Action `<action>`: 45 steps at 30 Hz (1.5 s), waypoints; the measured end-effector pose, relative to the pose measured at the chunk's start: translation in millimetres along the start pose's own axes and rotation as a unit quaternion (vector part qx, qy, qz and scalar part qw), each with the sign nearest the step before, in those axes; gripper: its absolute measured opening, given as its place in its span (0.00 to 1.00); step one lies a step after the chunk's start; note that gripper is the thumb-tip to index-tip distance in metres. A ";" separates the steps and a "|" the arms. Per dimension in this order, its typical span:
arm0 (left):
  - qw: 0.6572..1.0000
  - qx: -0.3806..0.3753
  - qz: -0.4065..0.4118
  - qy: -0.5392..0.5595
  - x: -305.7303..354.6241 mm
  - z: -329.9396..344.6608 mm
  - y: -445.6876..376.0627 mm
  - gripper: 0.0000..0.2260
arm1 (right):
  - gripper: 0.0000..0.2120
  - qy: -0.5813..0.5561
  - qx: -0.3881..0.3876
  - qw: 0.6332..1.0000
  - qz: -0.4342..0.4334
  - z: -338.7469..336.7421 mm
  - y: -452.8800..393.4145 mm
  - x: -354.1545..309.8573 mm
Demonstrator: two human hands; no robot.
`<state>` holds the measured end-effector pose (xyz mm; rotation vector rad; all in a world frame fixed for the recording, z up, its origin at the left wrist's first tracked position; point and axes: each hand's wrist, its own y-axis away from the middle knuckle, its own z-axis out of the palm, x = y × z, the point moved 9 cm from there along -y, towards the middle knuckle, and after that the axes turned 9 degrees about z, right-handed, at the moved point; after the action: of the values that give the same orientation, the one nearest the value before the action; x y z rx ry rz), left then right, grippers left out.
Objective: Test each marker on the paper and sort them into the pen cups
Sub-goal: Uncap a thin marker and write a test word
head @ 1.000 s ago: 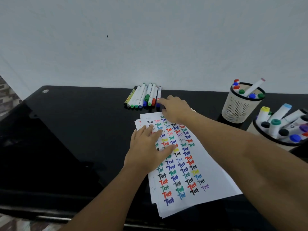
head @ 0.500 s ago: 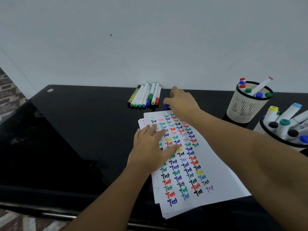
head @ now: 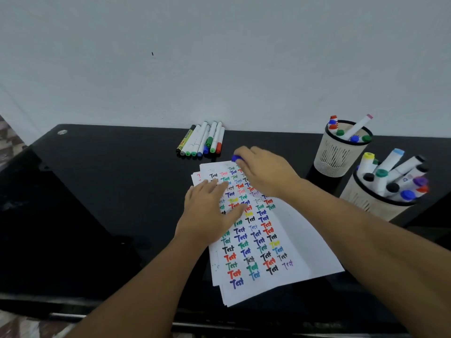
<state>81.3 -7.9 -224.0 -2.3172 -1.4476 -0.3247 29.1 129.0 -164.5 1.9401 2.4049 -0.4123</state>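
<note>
A stack of white paper (head: 300,242) covered with coloured "Test" marks lies on the black table. My left hand (head: 210,211) presses flat on its upper left part. My right hand (head: 266,172) is over the paper's top edge and grips a marker whose blue cap (head: 235,157) pokes out past the fingers; the rest of the marker is hidden. A row of several markers (head: 201,141) lies against the wall. Two pen cups stand at the right: a far one (head: 341,150) and a near one (head: 380,196), both with markers in them.
The black glossy table (head: 109,191) stretches to the left of the paper. A pale wall (head: 219,57) rises right behind the marker row and the far cup. The table's front edge (head: 146,311) runs below my forearms.
My right hand has drawn back from the marker row toward the paper's top edge, bringing the blue-capped marker with it. My left hand has stayed on the paper.
</note>
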 end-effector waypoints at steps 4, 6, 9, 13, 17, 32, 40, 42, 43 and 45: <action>1.000 0.022 0.002 0.010 2.4 -4.8 0.0 0.36 | 0.17 -0.017 -0.087 0.996 0.028 15.1 24.8 11.4; 1.000 0.018 -0.005 0.020 2.2 -3.9 -0.3 0.35 | 0.18 0.005 -0.097 0.995 0.019 13.7 35.5 10.9; 0.999 0.035 0.013 0.028 4.2 -5.3 -1.2 0.32 | 0.20 0.052 -0.106 0.993 -0.004 14.4 48.1 7.0; 0.996 0.063 0.068 0.014 7.8 -5.8 -0.3 0.27 | 0.17 0.088 -0.111 0.989 -0.031 25.3 57.1 1.2; 0.986 0.098 0.136 0.004 14.5 -6.2 2.2 0.21 | 0.19 0.085 -0.114 0.989 -0.030 26.0 60.6 -1.3; 0.985 0.096 0.145 -0.006 15.3 -6.4 2.3 0.17 | 0.19 0.045 -0.131 0.989 -0.043 31.2 64.2 -0.2; 0.984 0.087 0.156 -0.007 21.5 -8.6 4.1 0.15 | 0.22 0.080 -0.111 0.990 -0.042 19.9 65.4 -2.1; 0.985 0.088 0.151 -0.006 20.0 -7.9 3.8 0.14 | 0.22 0.090 -0.111 0.989 -0.033 17.8 66.0 -0.1; 0.986 0.089 0.143 -0.005 18.6 -8.0 3.3 0.13 | 0.22 0.084 -0.111 0.990 -0.019 16.9 66.5 1.6; 0.990 0.083 0.110 -0.001 13.2 -8.1 2.1 0.14 | 0.21 0.021 -0.113 0.993 0.029 12.1 68.0 8.0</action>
<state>89.1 -1.6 -212.0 -2.3109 -1.1578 -0.1340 91.1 147.0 -190.5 1.9303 2.2960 -0.0938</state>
